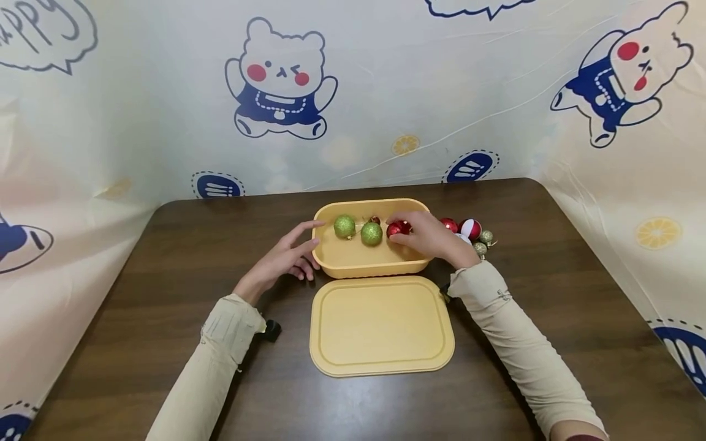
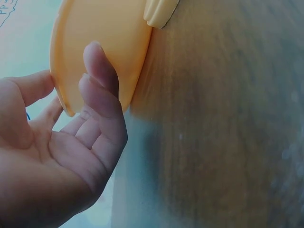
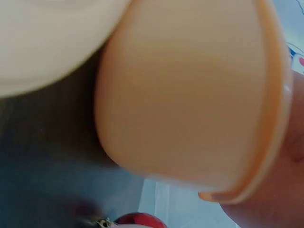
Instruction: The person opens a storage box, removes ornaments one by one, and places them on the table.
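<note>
A yellow plastic box (image 1: pixel 347 260) stands on the table, with two glittery green Christmas balls (image 1: pixel 344 226) and a small dark red ball (image 1: pixel 375 220) inside. My left hand (image 1: pixel 284 254) touches the box's left rim with its fingertips, the other fingers loosely bent beside the wall (image 2: pixel 102 61). Reaching over the right end of the box, my right hand (image 1: pixel 431 236) holds a shiny red Christmas ball (image 1: pixel 394 229) low inside it. In the right wrist view the box wall (image 3: pixel 185 104) hides the fingers and that ball.
The box's flat yellow lid (image 1: pixel 382 326) lies just in front of it. Right of the box, partly behind my right hand, are a red ball (image 1: pixel 448 224), a red-and-white ball (image 1: pixel 471 229) and small gold balls (image 1: pixel 480 248). A printed cloth (image 1: pixel 364 110) hangs behind the table.
</note>
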Tool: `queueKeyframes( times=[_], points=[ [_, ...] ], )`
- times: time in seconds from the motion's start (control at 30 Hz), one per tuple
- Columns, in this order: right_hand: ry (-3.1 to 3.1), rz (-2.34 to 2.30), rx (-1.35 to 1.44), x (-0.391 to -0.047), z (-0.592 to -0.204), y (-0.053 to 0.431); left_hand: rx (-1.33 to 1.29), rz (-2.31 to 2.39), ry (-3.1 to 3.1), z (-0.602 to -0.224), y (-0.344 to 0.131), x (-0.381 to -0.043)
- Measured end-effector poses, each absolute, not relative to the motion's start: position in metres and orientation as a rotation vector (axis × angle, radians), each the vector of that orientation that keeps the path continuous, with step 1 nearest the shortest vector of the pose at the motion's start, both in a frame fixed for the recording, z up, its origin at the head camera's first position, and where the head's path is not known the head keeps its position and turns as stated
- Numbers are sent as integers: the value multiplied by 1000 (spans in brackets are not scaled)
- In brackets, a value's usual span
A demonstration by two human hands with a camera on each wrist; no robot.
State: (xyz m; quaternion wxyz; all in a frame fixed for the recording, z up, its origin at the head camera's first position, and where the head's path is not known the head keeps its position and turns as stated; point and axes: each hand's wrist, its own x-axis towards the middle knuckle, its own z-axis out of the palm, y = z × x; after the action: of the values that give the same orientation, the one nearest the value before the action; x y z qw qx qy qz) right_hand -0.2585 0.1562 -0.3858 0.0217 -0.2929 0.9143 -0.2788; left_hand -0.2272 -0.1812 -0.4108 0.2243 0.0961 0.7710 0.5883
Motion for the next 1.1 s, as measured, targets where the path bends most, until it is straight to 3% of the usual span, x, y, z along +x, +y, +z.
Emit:
queueKeyframes(
  times=[1.1],
  points=[
    [2882,-1054,-775,-225,-336,203,268,1628,2112,-409,-183,-227]
  ],
)
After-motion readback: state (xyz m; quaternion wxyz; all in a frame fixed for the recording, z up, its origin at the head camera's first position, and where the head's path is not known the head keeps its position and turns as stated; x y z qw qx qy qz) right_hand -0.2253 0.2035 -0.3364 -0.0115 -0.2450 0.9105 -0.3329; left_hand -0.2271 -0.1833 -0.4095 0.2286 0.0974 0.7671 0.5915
